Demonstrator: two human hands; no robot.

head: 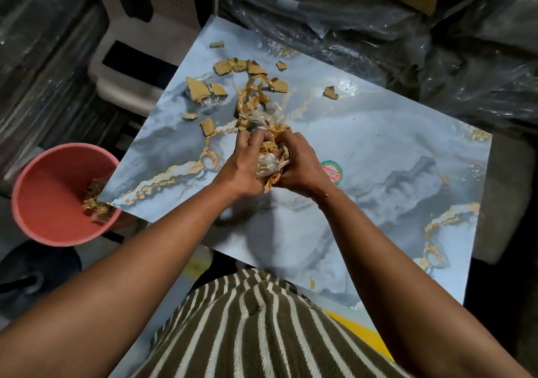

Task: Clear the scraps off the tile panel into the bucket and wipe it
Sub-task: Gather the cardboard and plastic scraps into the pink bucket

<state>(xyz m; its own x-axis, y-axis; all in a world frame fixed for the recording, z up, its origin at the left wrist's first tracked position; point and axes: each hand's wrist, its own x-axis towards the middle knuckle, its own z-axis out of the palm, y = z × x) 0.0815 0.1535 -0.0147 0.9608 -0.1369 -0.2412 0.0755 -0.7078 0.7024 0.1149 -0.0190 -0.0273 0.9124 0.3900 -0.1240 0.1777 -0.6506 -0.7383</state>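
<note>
step: gathering scraps [272, 159] | my left hand [247, 162] and right hand [300, 163] grip one wad over panel [364, 145] | next: carry to bucket [49, 191], return for loose bits [241, 67]

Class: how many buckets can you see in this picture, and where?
1. The pink bucket stands at the left, beside and below the tile panel's near-left corner, with scraps already inside. Others may be hidden outside the view.

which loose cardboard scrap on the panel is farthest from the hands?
The small flat scrap lying alone by the tile panel's far edge. The other scraps cluster nearer the left hand and right hand.
</note>
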